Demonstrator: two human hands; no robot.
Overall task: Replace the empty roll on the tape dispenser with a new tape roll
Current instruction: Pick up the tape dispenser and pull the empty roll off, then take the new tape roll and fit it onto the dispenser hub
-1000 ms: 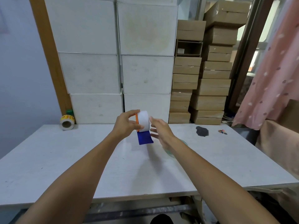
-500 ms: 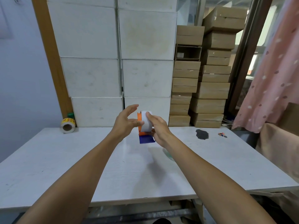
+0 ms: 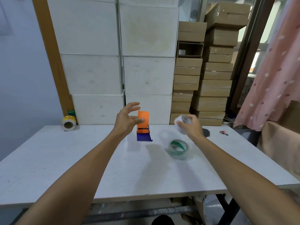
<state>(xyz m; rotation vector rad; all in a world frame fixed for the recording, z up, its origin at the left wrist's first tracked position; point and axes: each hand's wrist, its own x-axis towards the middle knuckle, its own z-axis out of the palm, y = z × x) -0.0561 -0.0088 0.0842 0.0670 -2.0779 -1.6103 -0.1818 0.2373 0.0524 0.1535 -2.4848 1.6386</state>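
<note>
Sitting at the far left of the white table (image 3: 48, 159), against the wall, is a yellow-printed label roll (image 3: 69, 122) with a green cap (image 3: 71, 113) just behind it. Right of that, near the frame's centre, the left hand (image 3: 125, 120) holds the tape dispenser (image 3: 143, 125) upright above the tabletop — thumb pressed on the orange body, the other fingers spread and lifted off it, the blue base hanging lowest. Half a second ago a white empty core sat on that orange spool with both hands crowded around it; the spool is bare now, and the hands have drawn well apart.

Lower and to the right of centre, the new tape roll (image 3: 178, 148) lies flat on the table, clear with a green-printed core; earlier it was mostly hidden behind the right forearm. Above it, the right hand (image 3: 190, 126) is closed around the empty roll (image 3: 181, 123), a blurred white ring held off the table near the stacked brown cartons (image 3: 211, 88). Beyond that hand a dark patch (image 3: 207, 132) marks the tabletop, with a few small coloured bits (image 3: 223, 132) further right. A pink dotted cloth (image 3: 276, 70) fills the right edge.
</note>
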